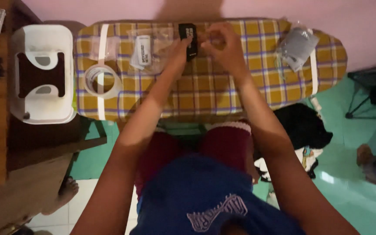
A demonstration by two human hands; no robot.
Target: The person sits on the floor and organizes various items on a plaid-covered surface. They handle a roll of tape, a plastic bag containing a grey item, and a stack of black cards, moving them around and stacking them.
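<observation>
Gripping a small black packet [188, 40] with left hand [183, 45], right hand [221, 43] pinched beside it at three o'clock, over the checked ironing board [205, 89].

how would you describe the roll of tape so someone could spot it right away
Start at the yellow plaid ironing board that fills the middle of the view. Go to its left end, beside the white plastic stool. The tape roll lies flat there on a white strap, the only clear ring among flat packets.

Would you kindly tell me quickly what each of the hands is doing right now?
Left hand: closed on a small black packet over the ironing board.
Right hand: fingers curled beside the packet; holding anything cannot be told.
</observation>
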